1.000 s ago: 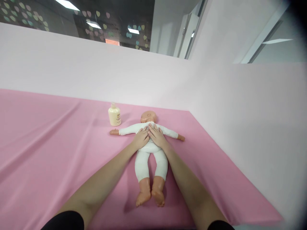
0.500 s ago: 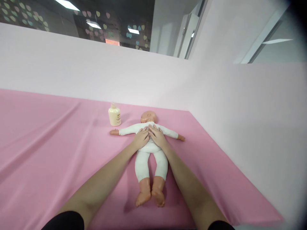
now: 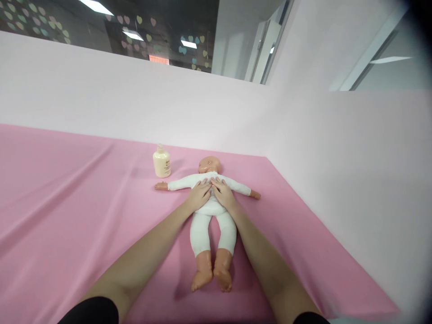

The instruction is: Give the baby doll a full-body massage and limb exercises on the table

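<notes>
A baby doll (image 3: 212,207) with a white cloth body lies stretched out, its feet towards me and its arms spread wide. Its head is turned to the left side. Flat on the left of its torso rests my left hand (image 3: 200,195), fingers extended. My right hand (image 3: 222,193) lies open on the other side of the torso, its fingertips close to those of the left. Neither hand grips anything; part of the doll's chest is hidden beneath them.
A cream pump bottle (image 3: 162,163) stands upright beyond the doll's left-side hand. Pink sheeting (image 3: 84,202) with folds covers the surface. White walls (image 3: 135,94) rise at the back and right, with a window (image 3: 168,27) bearing heart stickers above.
My right hand's fingertips have slid very slightly down the doll's torso towards me. The doll and bottle stay where they were.
</notes>
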